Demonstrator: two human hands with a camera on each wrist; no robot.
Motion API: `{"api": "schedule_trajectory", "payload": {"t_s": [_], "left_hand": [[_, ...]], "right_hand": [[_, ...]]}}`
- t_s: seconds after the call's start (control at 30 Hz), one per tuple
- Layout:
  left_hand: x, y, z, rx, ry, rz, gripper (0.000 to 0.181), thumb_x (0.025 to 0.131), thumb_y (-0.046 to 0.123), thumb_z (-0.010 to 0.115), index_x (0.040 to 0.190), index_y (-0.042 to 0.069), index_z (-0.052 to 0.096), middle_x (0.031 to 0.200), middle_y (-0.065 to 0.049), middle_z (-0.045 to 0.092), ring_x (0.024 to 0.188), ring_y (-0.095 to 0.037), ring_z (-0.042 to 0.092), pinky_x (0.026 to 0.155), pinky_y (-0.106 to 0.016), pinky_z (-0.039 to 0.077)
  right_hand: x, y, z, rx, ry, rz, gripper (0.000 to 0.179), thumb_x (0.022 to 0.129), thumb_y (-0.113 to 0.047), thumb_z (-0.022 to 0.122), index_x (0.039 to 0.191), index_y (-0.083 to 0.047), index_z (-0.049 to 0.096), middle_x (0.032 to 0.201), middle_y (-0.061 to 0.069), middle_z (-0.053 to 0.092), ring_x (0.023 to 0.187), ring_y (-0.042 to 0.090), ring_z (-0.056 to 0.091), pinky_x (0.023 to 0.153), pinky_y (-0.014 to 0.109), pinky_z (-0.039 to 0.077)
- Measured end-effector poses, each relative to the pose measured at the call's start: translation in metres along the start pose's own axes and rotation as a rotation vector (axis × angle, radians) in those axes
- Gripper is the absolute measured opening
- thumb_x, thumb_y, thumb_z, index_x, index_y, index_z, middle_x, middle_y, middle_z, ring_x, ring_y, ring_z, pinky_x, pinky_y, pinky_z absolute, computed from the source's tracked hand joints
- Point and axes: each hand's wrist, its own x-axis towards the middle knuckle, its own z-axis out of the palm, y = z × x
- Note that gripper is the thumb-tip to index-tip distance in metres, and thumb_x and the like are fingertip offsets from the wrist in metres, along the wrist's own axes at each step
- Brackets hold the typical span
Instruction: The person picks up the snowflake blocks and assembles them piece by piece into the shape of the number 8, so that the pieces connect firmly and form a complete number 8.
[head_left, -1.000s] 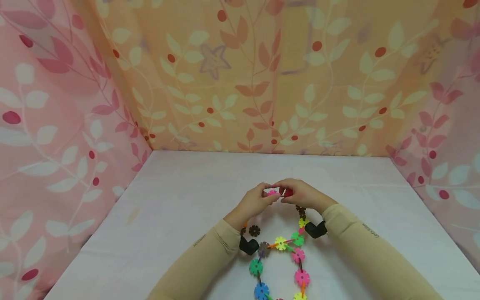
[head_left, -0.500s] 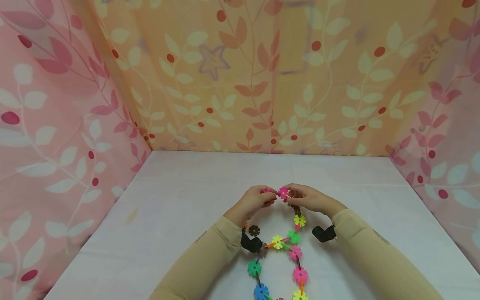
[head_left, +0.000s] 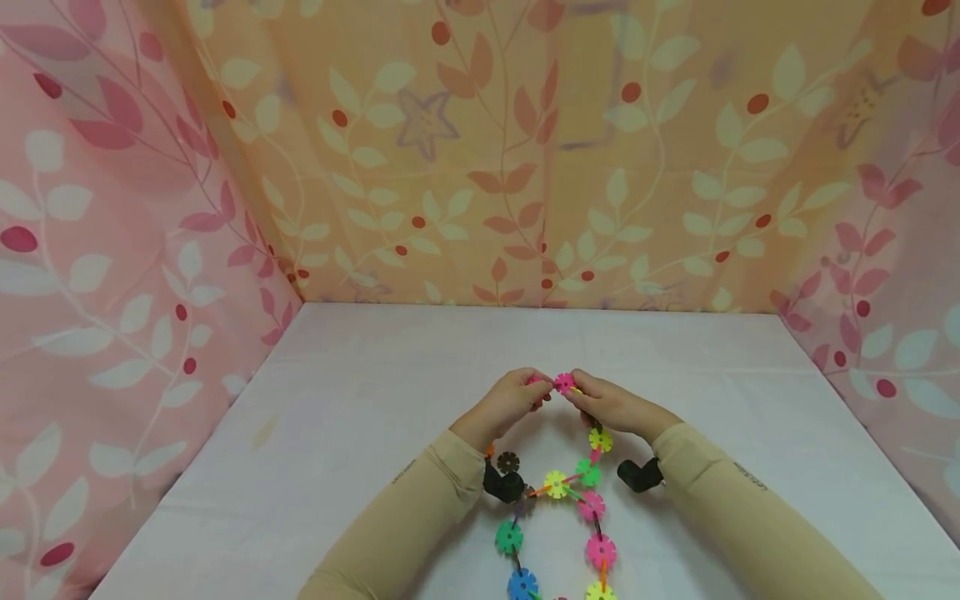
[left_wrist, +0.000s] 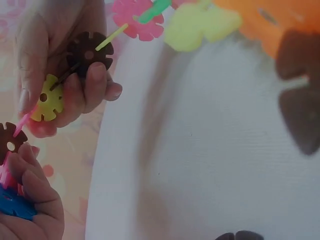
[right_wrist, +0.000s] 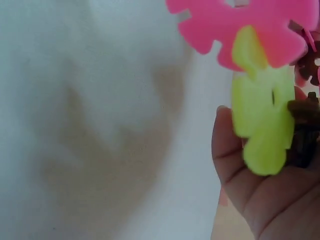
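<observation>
A chain of slotted plastic snowflake discs curves up from the front of the table into both hands. My left hand (head_left: pixel 504 404) pinches its end of the chain; a blue disc (left_wrist: pixel 15 204) shows against its fingers in the left wrist view. My right hand (head_left: pixel 618 407) grips the neighbouring stretch, with a brown disc (left_wrist: pixel 90 52) and a yellow disc (left_wrist: pixel 47 99) at its fingers. Between the hands, a pink disc (head_left: pixel 564 383) shows in the head view. Close to the right wrist camera, a light yellow disc (right_wrist: pixel 265 110) stands edge-on before the right palm.
The joined chain runs towards me with a green disc (head_left: pixel 509 537), a blue disc and a pink disc (head_left: pixel 601 550) among others. A loose-looking brown disc (head_left: pixel 508 462) lies beside the left wrist. Patterned cloth (head_left: pixel 480 167) walls the white table (head_left: pixel 390 350).
The hands, touching at the fingertips a second ago, have drawn slightly apart, baring the pink disc between them. The right thumb has since come over the chain; the chain's upper right side has shifted slightly left.
</observation>
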Motion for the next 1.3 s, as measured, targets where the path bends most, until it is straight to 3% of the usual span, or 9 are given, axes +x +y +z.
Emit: {"api": "schedule_trajectory", "payload": {"t_s": [0.17, 0.27, 0.5, 0.67, 0.8, 0.93, 1.07, 1.17, 1.3], "left_hand": [[0.0, 0.0, 0.0, 0.05, -0.004, -0.004, 0.019, 0.089, 0.016, 0.054, 0.095, -0.001, 0.062, 0.077, -0.004, 0.056, 0.065, -0.012, 0.047, 0.072, -0.035, 0.046], [0.0, 0.002, -0.002, 0.044, -0.025, -0.007, 0.019, 0.089, 0.017, 0.056, 0.099, 0.002, 0.06, 0.08, -0.004, 0.057, 0.069, -0.015, 0.05, 0.077, -0.037, 0.048], [-0.002, 0.002, -0.015, -0.004, -0.014, -0.031, 0.038, 0.094, 0.032, 0.048, 0.121, 0.006, 0.052, 0.107, -0.009, 0.061, 0.099, -0.025, 0.058, 0.091, -0.038, 0.045], [-0.01, -0.006, -0.036, 0.293, -0.008, -0.015, 0.026, 0.092, 0.02, 0.05, 0.114, 0.008, 0.059, 0.108, -0.009, 0.06, 0.098, -0.025, 0.055, 0.085, -0.038, 0.046], [-0.021, -0.013, -0.045, 0.684, -0.144, 0.027, 0.022, 0.081, 0.012, 0.065, 0.103, 0.014, 0.063, 0.096, 0.0, 0.058, 0.086, -0.016, 0.052, 0.073, -0.029, 0.047], [-0.031, -0.019, -0.04, 0.962, -0.283, 0.069, 0.022, 0.075, 0.018, 0.074, 0.093, 0.022, 0.064, 0.09, 0.006, 0.053, 0.082, -0.01, 0.048, 0.069, -0.023, 0.043], [-0.038, -0.027, -0.034, 1.118, -0.323, 0.121, 0.026, 0.069, 0.023, 0.079, 0.085, 0.027, 0.059, 0.083, 0.009, 0.048, 0.081, -0.009, 0.043, 0.066, -0.023, 0.039], [-0.04, -0.03, -0.032, 1.164, -0.339, 0.163, 0.027, 0.067, 0.021, 0.08, 0.081, 0.027, 0.057, 0.08, 0.009, 0.046, 0.078, -0.009, 0.041, 0.063, -0.022, 0.038], [-0.04, -0.029, -0.032, 1.163, -0.359, 0.188, 0.026, 0.069, 0.016, 0.079, 0.078, 0.023, 0.056, 0.075, 0.009, 0.047, 0.073, -0.009, 0.043, 0.06, -0.022, 0.038]], "right_hand": [[0.0, -0.007, -0.001, -0.086, 0.041, -0.006, 0.02, 0.093, -0.025, 0.053, 0.102, -0.01, 0.045, 0.069, 0.01, 0.052, 0.057, 0.022, 0.05, 0.05, 0.031, 0.043], [0.004, -0.012, -0.001, -0.159, 0.077, -0.021, 0.026, 0.089, -0.022, 0.06, 0.112, -0.017, 0.047, 0.081, 0.009, 0.056, 0.061, 0.026, 0.055, 0.049, 0.033, 0.047], [0.009, -0.016, -0.007, -0.201, 0.137, 0.031, 0.034, 0.087, -0.022, 0.062, 0.118, -0.019, 0.049, 0.09, 0.015, 0.059, 0.062, 0.025, 0.056, 0.05, 0.033, 0.048], [0.005, -0.008, -0.015, -0.202, 0.157, 0.101, 0.028, 0.087, -0.016, 0.063, 0.112, -0.013, 0.052, 0.091, 0.013, 0.06, 0.071, 0.025, 0.057, 0.052, 0.032, 0.048], [-0.001, 0.0, -0.023, -0.24, 0.179, 0.118, 0.026, 0.084, -0.009, 0.062, 0.109, -0.01, 0.054, 0.093, 0.011, 0.06, 0.072, 0.021, 0.055, 0.055, 0.03, 0.047], [-0.006, 0.006, -0.031, -0.289, 0.207, 0.153, 0.032, 0.08, -0.004, 0.06, 0.111, -0.012, 0.054, 0.089, 0.008, 0.058, 0.072, 0.019, 0.051, 0.055, 0.029, 0.045], [-0.01, 0.009, -0.038, -0.288, 0.211, 0.173, 0.042, 0.077, -0.001, 0.062, 0.116, -0.013, 0.052, 0.097, 0.011, 0.058, 0.079, 0.024, 0.051, 0.058, 0.031, 0.047], [-0.012, 0.012, -0.04, -0.306, 0.2, 0.152, 0.048, 0.076, 0.001, 0.062, 0.121, -0.014, 0.05, 0.108, 0.013, 0.057, 0.086, 0.026, 0.05, 0.059, 0.031, 0.048], [-0.012, 0.013, -0.041, -0.329, 0.195, 0.138, 0.049, 0.078, 0.003, 0.058, 0.122, -0.016, 0.05, 0.103, 0.011, 0.056, 0.085, 0.026, 0.049, 0.058, 0.029, 0.045]]}}
